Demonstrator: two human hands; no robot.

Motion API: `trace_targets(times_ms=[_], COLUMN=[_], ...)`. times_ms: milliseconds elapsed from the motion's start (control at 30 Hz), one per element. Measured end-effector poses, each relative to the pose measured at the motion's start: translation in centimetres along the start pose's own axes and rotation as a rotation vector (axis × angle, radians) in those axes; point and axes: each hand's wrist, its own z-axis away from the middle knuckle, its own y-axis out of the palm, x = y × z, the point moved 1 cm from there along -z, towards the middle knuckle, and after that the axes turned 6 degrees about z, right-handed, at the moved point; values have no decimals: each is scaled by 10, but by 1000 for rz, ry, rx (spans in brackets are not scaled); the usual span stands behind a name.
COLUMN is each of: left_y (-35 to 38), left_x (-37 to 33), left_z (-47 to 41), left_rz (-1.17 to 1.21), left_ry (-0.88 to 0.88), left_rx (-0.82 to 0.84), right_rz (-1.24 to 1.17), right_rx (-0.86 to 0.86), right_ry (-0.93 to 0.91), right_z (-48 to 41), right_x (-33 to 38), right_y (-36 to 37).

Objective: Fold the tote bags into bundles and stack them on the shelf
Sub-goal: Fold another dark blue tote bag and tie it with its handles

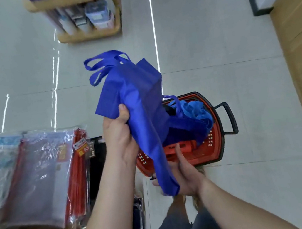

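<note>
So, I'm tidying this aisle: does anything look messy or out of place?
Only the red basket on the floor: the blue tote bags in it lie crumpled, one handle looping up by the rim. The tote bag the left hand grips is partly folded.

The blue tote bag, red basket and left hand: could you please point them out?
blue tote bag (138, 89), head view, mid fabric
red basket (209, 150), head view, right wall
left hand (118, 132), head view, below thumb
</note>
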Motion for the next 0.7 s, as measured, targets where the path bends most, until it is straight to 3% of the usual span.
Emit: trace_targets(times_ms=[100, 200, 300, 367, 400, 433, 467, 567, 633, 700], left_y=[-6, -22, -49, -59, -57, -51, -38, 17, 37, 47], left_x=[-6, -15, -19, -21, -20, -17, -12, 22, 56, 76], left_z=[2, 2, 5, 15, 26, 38, 54, 107, 125, 132], left_rz=[98, 85, -295, -773, -992, -1140, -1186, -1258, -1380, -1375], left_ry=[-12, 47, 164, 313, 435, 551, 592, 337, 302, 427], left_rx=[26, -58, -230, -376, -372, -291, -110, 517, 589, 398], right_rz=[-261, -325, 7, 189, 240, 292, 362, 710, 989, 1153], right_rx=[60, -145, -353, -508, -557, -585, -590, -589, -576, -523], right_ry=[-106, -365, -666, -842, -892, -921, -946, -984, -974, -962], right_z=[13, 34, 68, 91, 105, 115, 123, 142, 151, 162], right_x=[4, 42, 88, 108, 115, 122, 128, 135, 133, 129], right_y=[26, 23, 13, 9, 10, 11, 14, 33, 45, 50])
